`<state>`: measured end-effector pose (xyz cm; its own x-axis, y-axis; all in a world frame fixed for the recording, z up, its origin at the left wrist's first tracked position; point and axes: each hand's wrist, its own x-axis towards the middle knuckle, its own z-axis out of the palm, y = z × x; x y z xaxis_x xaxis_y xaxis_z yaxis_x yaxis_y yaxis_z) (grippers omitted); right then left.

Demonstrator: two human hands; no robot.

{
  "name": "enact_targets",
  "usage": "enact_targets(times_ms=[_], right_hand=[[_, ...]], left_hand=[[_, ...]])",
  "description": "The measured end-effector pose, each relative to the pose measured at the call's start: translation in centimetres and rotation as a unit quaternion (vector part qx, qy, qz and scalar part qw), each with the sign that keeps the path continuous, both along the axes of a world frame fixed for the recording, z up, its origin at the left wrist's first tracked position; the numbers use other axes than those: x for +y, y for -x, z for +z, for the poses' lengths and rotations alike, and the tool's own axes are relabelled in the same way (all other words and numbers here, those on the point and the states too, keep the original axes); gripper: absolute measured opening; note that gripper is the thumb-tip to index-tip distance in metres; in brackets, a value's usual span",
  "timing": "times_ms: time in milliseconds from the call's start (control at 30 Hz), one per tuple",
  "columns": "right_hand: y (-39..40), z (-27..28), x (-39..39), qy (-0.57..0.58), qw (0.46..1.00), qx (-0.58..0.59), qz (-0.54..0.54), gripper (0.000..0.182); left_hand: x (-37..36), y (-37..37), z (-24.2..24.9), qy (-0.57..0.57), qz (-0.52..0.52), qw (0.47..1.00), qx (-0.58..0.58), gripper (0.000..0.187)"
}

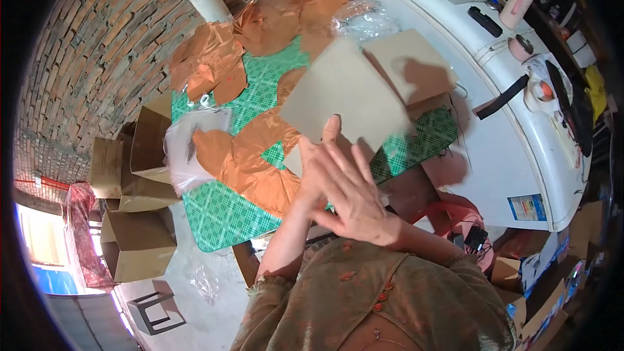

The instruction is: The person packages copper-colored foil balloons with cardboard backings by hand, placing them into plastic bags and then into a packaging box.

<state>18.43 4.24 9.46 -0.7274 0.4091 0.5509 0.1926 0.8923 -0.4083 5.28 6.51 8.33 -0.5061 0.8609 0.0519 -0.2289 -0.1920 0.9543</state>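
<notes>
A plain cardboard panel (pixel 344 94), slightly blurred, tilts over the table in front of me. At its lower left corner is my left hand (pixel 312 156), closed on the cardboard, with most of its fingers hidden. My right hand (pixel 354 198) crosses in front of the left one, its fingers spread and nothing in them. Another cardboard piece (pixel 416 68) adjoins the panel on the right, with a shadow on it. Under them lies a green checked tablecloth (pixel 227 221) with shiny orange foil pieces (pixel 260 156) on it.
Clear plastic bags (pixel 195 146) lie at the table's left side. Open cardboard boxes (pixel 140 240) stand on the floor at left, near a small dark stool (pixel 156 309). A white freezer (pixel 507 149) flanks the table on the right, holding a pink bottle (pixel 518 3) and a black strap (pixel 500 97).
</notes>
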Motion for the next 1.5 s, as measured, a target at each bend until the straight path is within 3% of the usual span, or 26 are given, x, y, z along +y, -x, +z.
enact_targets(times_ms=[67,133,167,233,300,367,433,533,600,633,667,700,800,933,1100,1200,1267,1333,1433,1500], right_hand=[[-0.6,-0.2,0.3,-0.051,0.998,0.043,0.004,0.079],[-2.4,1.4,2.0,-0.084,0.991,0.1,-0.018,0.078],[-3.4,3.8,3.2,-0.051,0.989,0.125,-0.065,0.073],[-4.5,3.0,7.8,-0.079,0.963,0.21,-0.151,0.07],[-4.6,5.1,9.9,0.126,0.94,0.245,-0.199,0.062],[-7.0,4.3,13.4,0.429,0.877,0.173,-0.128,0.052],[-7.9,3.2,15.0,0.53,0.821,0.173,-0.122,0.042],[-8.5,0.5,17.8,0.451,0.821,0.278,-0.214,0.032],[-9.7,-0.1,21.2,0.465,0.789,0.338,-0.219,0.027],[-10.0,0.5,22.0,0.483,0.768,0.371,-0.198,0.025],[-11.3,-0.7,25.0,0.509,0.742,0.356,-0.249,0.024],[-11.8,-1.5,26.5,0.477,0.758,0.384,-0.224,0.023],[-12.9,-3.0,30.1,0.491,0.741,0.354,-0.291,0.024],[-13.2,-2.3,30.2,0.516,0.744,0.283,-0.315,0.034],[-15.2,-0.4,27.1,0.444,0.811,0.142,-0.354,0.04],[-13.5,-1.7,20.0,0.379,0.842,0.142,-0.357,0.035],[-12.7,-7.4,16.7,0.436,0.873,0.132,-0.175,0.031],[-9.4,-5.3,12.6,0.524,0.826,-0.012,-0.208,0.033],[-7.2,-7.7,11.9,0.506,0.838,0.085,-0.188,0.038],[-5.8,-7.6,12.0,0.515,0.833,0.068,-0.189,0.036]], left_hand=[[0.5,0.8,-2.6,-0.004,0.05,0.983,0.174,0.037],[0.0,2.2,-1.1,0.003,0.012,0.999,0.037,0.041],[-0.1,3.4,-1.7,0.001,-0.004,0.997,0.078,0.043],[-0.2,4.2,-0.6,0.019,-0.088,0.995,0.034,0.045],[0.3,5.4,-0.3,0.049,-0.182,0.982,0.011,0.049],[1.3,4.4,1.7,0.059,-0.186,0.979,0.062,0.049],[3.0,4.0,2.4,0.072,-0.198,0.974,0.087,0.05],[6.0,5.8,3.3,0.089,-0.258,0.955,0.114,0.045],[5.9,5.1,4.1,0.048,-0.21,0.973,0.077,0.04],[5.8,5.6,3.0,0.059,-0.183,0.968,0.161,0.04],[5.8,6.4,1.4,0.067,-0.156,0.954,0.245,0.04],[5.6,7.2,0.3,0.073,-0.129,0.932,0.331,0.039],[3.6,8.5,-0.9,0.152,-0.084,0.833,0.525,0.036],[2.4,9.4,-3.0,0.19,-0.04,0.775,0.601,0.032],[2.2,10.8,-6.6,0.183,-0.006,0.714,0.676,0.03],[2.1,9.5,-5.4,0.219,0.0,0.721,0.657,0.032],[2.4,9.6,-6.0,0.225,0.008,0.712,0.665,0.032],[2.6,10.1,-6.5,0.226,0.005,0.711,0.666,0.033],[2.6,10.5,-6.5,0.219,-0.008,0.718,0.66,0.033],[2.4,10.3,-5.9,0.208,-0.006,0.72,0.662,0.033]])
